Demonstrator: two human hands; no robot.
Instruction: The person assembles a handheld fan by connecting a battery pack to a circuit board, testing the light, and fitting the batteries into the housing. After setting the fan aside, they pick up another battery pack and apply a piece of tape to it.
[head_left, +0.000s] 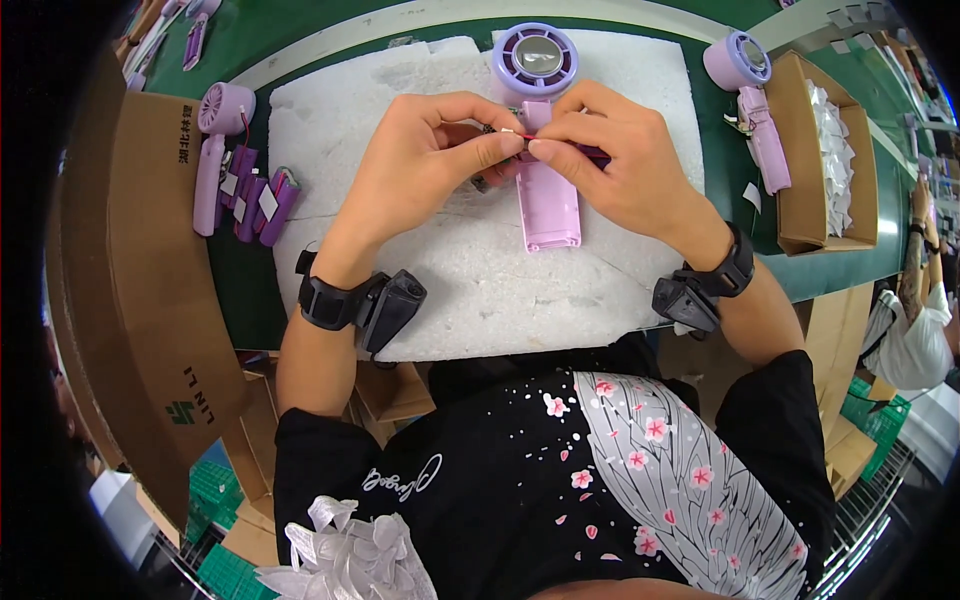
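Note:
A lilac handheld fan lies on the white foam sheet (440,290), its round head (508,85) at the far side and its open handle shell (550,210) pointing toward me. Above the shell, my left hand (425,150) is closed in a pinch at a small white connector (507,131). From the other side, my right hand (625,150) pinches a thin red wire (528,137) close to that connector. The fingertips of both hands nearly meet. Fingers partly hide the wire ends and the upper part of the handle.
Purple battery cells (243,200) lie beside another lilac fan (210,180) on the left, next to a tall cardboard box (150,260). At right, a third fan (765,150) rests near a cardboard tray (790,215) of white pieces. Another person's arm (915,250) shows far right.

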